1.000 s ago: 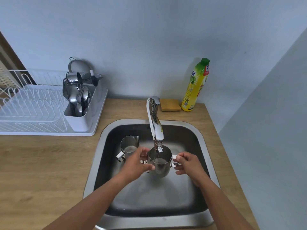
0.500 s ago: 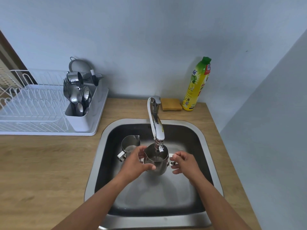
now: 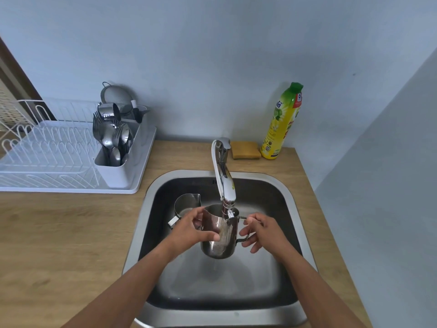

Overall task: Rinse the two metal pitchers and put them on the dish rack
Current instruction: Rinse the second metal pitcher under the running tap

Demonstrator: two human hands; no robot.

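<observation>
A metal pitcher (image 3: 221,237) is held up in the sink (image 3: 287,200), right under the tap's (image 3: 224,183) spout. My left hand (image 3: 192,229) grips its body, thumb across the front. My right hand (image 3: 262,229) pinches its handle on the right side. A thin stream of water falls from below the pitcher. The second metal pitcher (image 3: 185,204) stands upright in the sink, behind my left hand and partly hidden by it. The white dish rack (image 3: 59,159) sits on the counter at the left.
A cutlery holder (image 3: 113,143) full of spoons and forks stands at the rack's right end. A yellow sponge (image 3: 244,149) and a yellow dish soap bottle (image 3: 282,124) stand behind the sink. Wooden counter (image 3: 59,245) surrounds the sink; a wall closes the right side.
Both hands have lifted the pitcher up towards the tap's spout. The second pitcher has stayed where it was.
</observation>
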